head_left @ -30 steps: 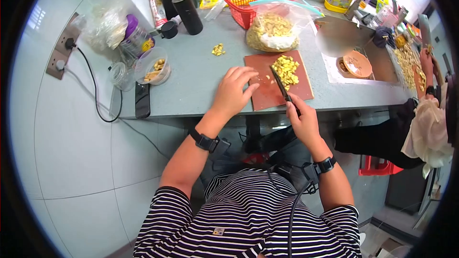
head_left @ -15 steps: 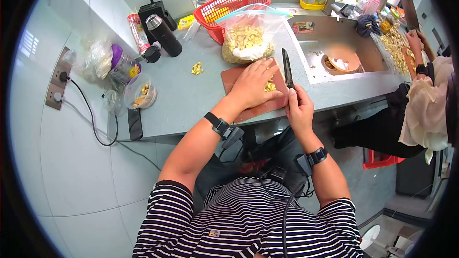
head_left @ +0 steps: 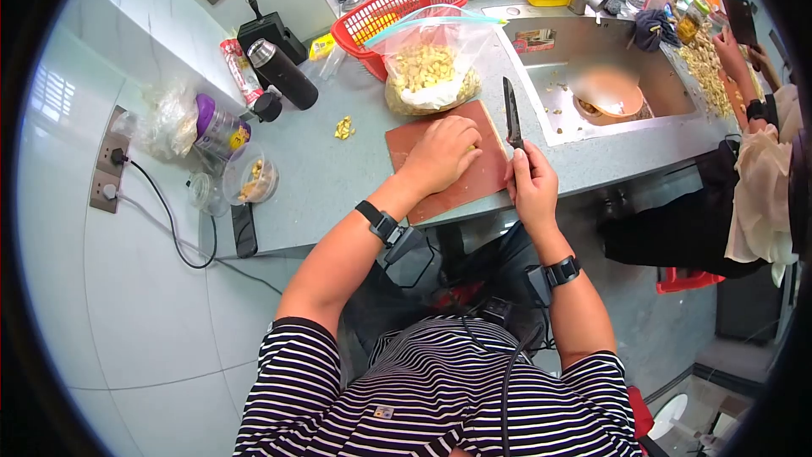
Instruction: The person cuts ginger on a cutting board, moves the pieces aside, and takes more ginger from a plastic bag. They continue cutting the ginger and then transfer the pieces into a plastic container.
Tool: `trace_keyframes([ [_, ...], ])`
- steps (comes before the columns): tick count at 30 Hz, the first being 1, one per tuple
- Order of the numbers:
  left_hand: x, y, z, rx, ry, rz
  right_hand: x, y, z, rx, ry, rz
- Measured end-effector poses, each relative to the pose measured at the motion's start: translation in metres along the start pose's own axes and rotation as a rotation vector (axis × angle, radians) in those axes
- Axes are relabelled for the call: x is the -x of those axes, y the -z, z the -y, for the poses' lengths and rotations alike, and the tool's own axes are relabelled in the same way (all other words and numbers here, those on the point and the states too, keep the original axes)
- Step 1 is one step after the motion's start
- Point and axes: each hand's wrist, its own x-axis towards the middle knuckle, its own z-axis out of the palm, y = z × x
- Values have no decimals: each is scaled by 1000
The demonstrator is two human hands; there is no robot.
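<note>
My left hand (head_left: 441,154) rests on a reddish-brown cutting board (head_left: 486,178) with its fingers curled in. A little yellow shows beneath the fingertips, like the chopped yellow pieces that look like ginger; most of what they hold is hidden. In my right hand (head_left: 533,184) is a dark-bladed knife (head_left: 512,110), its blade pointing up and away beside the board's right edge. Behind the board stands an open clear zip bag (head_left: 431,68) filled with yellow slices. A small pile of yellow pieces (head_left: 343,127) lies on the counter to the left.
Behind the bag is a red basket (head_left: 355,30). A black thermos (head_left: 286,76), a plastic tub (head_left: 251,176) and a phone (head_left: 244,230) are on the left. The steel sink (head_left: 550,123) holds an orange bowl (head_left: 611,91). At right another person's hand (head_left: 729,51) holds a cleaver (head_left: 741,21).
My left hand has gone from lying spread over the yellow pieces to curled fingers, and those pieces no longer show on the board. The knife stays in my right hand.
</note>
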Motion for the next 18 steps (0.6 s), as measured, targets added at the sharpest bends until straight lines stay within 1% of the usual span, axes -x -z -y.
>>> trace_keyframes([
  [3,5,4,8,19,26,46,2,-1,-3,-2,8,-16],
  [5,10,-1,16,-17,-50,-52,3,-2,-3,-2,22,-20],
  [6,12,0,17,-16,-53,-47,3,-2,-2,-4,21,-24],
  [8,15,1,18,-38,11,-96,3,-2,0,-5,23,-12],
  [9,16,3,19,-37,8,-94,3,-3,0,-5,23,-15],
  [11,20,8,22,17,67,-79,2,-3,0,16,35,-26],
  [15,30,23,33,44,67,-70,3,-2,-2,7,33,-30],
  [18,39,38,53,5,93,-64,3,-3,-3,22,51,-26],
])
